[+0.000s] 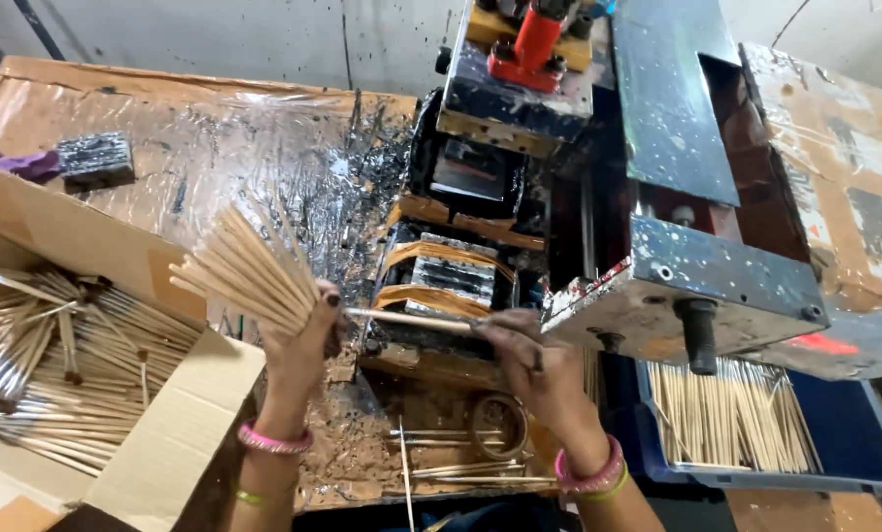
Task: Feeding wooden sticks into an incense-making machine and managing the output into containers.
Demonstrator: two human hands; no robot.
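Overhead, both hands grip wooden sticks (249,271) above a paint-spattered, plastic-covered table (214,148).

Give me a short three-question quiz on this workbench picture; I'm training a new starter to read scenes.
1. True or false: the left hand grips a fanned bundle of wooden sticks.
2. What does the right hand pinch? A) a brush B) a single stick C) a tape roll
3. Where do the loose sticks lie on the person's right?

Key: 1 true. 2 B. 3 In the blue tray under the paint-spattered machine.
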